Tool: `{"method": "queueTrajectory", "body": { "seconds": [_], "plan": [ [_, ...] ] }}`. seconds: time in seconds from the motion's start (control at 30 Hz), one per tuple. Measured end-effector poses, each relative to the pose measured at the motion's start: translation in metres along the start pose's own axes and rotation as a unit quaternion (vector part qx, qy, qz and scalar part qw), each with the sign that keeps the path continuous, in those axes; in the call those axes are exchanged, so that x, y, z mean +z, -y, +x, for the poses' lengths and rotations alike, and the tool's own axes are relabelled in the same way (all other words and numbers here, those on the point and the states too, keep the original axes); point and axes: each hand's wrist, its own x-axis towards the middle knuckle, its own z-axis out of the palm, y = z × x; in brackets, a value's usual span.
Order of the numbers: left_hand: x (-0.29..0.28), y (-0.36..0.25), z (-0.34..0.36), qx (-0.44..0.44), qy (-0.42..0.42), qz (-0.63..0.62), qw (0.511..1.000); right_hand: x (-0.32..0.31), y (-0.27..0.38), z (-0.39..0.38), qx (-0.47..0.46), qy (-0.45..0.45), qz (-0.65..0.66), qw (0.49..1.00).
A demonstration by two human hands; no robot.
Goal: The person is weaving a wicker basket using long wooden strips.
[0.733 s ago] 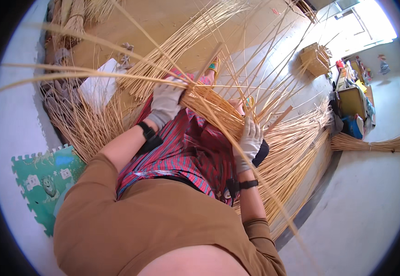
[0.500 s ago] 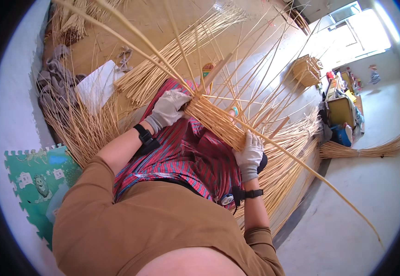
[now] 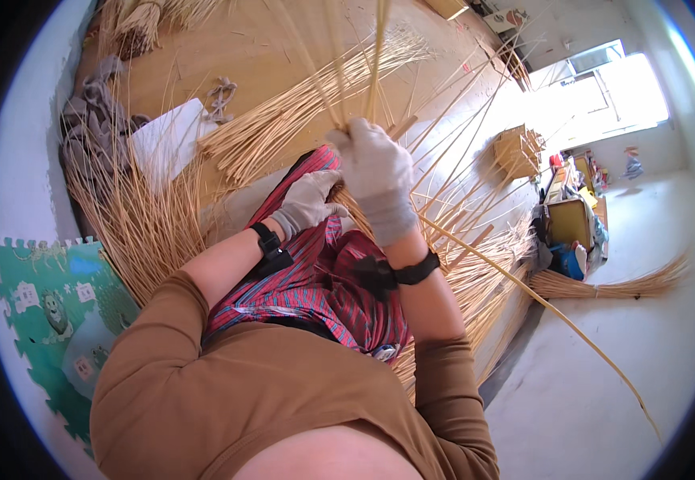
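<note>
Head camera looked down on a bunch of pale straw-coloured reeds, which rose upward from the lap, above the red striped cloth. The right hand, in a grey glove, was closed around those reeds. The left hand, also gloved, lay just beside and below it with fingers curled; whether it gripped anything could not be told. Loose reeds covered the wooden floor. A green foam mat lay at the left.

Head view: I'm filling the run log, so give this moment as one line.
right hand: gloved, gripping thin pale cane strips | left hand: gloved, on woven cane work | red striped cloth on lap
</note>
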Motion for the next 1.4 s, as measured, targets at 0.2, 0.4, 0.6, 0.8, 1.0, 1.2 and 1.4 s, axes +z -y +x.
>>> {"method": "queueTrajectory", "body": {
  "seconds": [0.2,0.4,0.6,0.8,1.0,1.2,1.4],
  "plan": [
    [0.002,0.015,-0.003,0.042,-0.026,0.048,0.998,-0.002,0.000,-0.013,0.074,-0.040,0.105,0.991],
    [0.011,0.024,0.004,0.038,0.014,0.070,0.997,0.007,0.003,0.002,0.074,-0.021,0.017,0.997],
    [-0.004,0.012,0.012,0.027,0.023,0.005,0.999,-0.009,-0.023,-0.009,0.030,-0.028,0.070,0.997],
    [-0.010,0.013,0.015,0.050,0.041,-0.005,0.998,-0.017,-0.016,-0.043,0.172,-0.075,0.136,0.973],
    [-0.008,0.018,0.013,0.060,0.050,-0.014,0.997,-0.006,0.015,-0.099,0.252,-0.093,0.365,0.892],
    [-0.003,0.032,0.020,0.004,0.113,-0.059,0.992,-0.030,-0.009,-0.045,0.177,-0.008,0.276,0.945],
    [-0.012,0.016,0.020,0.072,0.131,0.003,0.989,-0.002,-0.006,-0.008,0.243,-0.036,0.334,0.910]
  ]
}}
